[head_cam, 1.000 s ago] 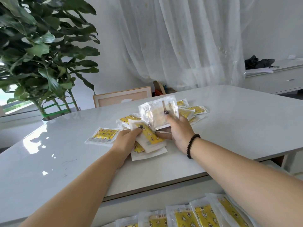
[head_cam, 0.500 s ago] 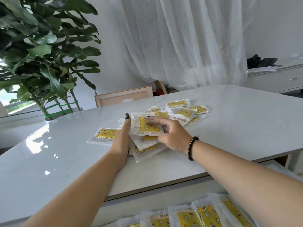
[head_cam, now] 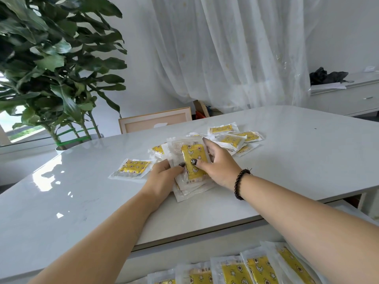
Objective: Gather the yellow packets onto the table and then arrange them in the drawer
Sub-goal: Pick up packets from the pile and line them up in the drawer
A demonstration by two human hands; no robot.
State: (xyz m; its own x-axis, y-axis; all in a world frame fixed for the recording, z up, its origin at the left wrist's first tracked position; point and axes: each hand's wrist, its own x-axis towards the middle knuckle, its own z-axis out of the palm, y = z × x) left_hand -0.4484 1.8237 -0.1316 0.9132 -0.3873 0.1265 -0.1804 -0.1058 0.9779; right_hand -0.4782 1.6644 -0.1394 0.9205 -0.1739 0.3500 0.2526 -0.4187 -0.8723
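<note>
Now the right hand (head_cam: 217, 165) has set 1 more yellow packet (head_cam: 193, 160) on the stack (head_cam: 190, 186), thumb pinning it. The left hand (head_cam: 162, 177) clamps the stack's edge, so gathering continues; loose packets (head_cam: 231, 138) remain beyond.

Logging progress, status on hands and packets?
Left hand and right hand both gripping packet stack. Loose packets remain on table. Nothing in the way.

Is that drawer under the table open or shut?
Open: the drawer juts out below the table edge, a row of yellow packets visible inside.
</note>
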